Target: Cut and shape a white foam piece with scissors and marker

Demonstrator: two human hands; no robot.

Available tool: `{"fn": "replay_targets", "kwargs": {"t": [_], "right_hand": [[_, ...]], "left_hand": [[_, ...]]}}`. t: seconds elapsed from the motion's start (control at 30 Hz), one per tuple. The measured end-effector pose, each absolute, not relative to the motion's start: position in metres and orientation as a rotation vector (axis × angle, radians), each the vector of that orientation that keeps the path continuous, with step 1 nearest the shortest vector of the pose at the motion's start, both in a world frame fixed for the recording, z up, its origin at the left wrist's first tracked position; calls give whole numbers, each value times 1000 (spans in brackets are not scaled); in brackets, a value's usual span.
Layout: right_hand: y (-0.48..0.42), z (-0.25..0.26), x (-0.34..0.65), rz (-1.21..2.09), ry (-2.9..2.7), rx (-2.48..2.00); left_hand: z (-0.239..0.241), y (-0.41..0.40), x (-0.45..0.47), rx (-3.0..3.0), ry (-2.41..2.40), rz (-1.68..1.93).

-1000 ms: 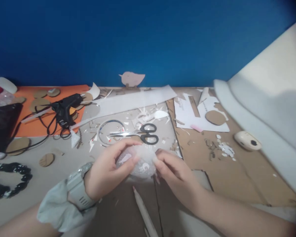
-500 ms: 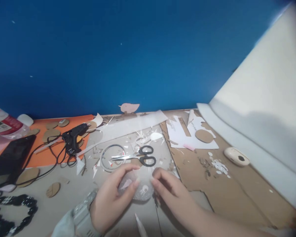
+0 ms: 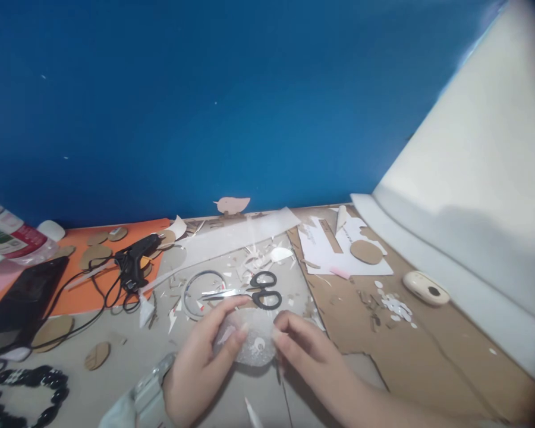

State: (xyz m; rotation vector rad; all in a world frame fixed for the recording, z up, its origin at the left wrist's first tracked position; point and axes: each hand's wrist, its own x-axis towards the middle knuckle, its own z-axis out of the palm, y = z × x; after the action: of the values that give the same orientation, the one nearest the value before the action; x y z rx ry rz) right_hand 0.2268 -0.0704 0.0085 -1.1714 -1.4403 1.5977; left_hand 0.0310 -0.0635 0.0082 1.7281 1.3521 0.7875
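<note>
A translucent, glittery round piece [image 3: 255,352] with a small white shape and a pale pink patch on it is held low in the middle. My left hand [image 3: 205,362] is closed on its left side, thumb on top and fingers behind. At its right edge, my right hand [image 3: 310,353] has thumb and forefinger pinched together on the rim. Scissors with black handles [image 3: 267,290] lie just beyond, blades pointing left over a clear ring-shaped roll [image 3: 188,297]. Below the round piece, a white pointed tip [image 3: 252,413] shows at the bottom edge.
At left are a black glue gun [image 3: 136,261] with its cord, orange paper [image 3: 78,291], a phone [image 3: 24,297], a bottle [image 3: 18,235] and black beads [image 3: 57,386]. White paper [image 3: 312,238], cardboard disc [image 3: 366,252] and cream oval case [image 3: 425,288] lie right. Paper scraps are scattered around.
The view has tilted up slightly, so the table things sit lower in the picture. Both hands keep their hold on the round piece, which is tipped a little differently.
</note>
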Motion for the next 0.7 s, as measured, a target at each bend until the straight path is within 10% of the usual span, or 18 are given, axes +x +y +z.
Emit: {"fn": "replay_targets", "kwargs": {"t": [0.7], "right_hand": [[-70,10,225,1590,-1426,-1234]], "left_hand": [[13,-65,32,1810,1323,807]]}}
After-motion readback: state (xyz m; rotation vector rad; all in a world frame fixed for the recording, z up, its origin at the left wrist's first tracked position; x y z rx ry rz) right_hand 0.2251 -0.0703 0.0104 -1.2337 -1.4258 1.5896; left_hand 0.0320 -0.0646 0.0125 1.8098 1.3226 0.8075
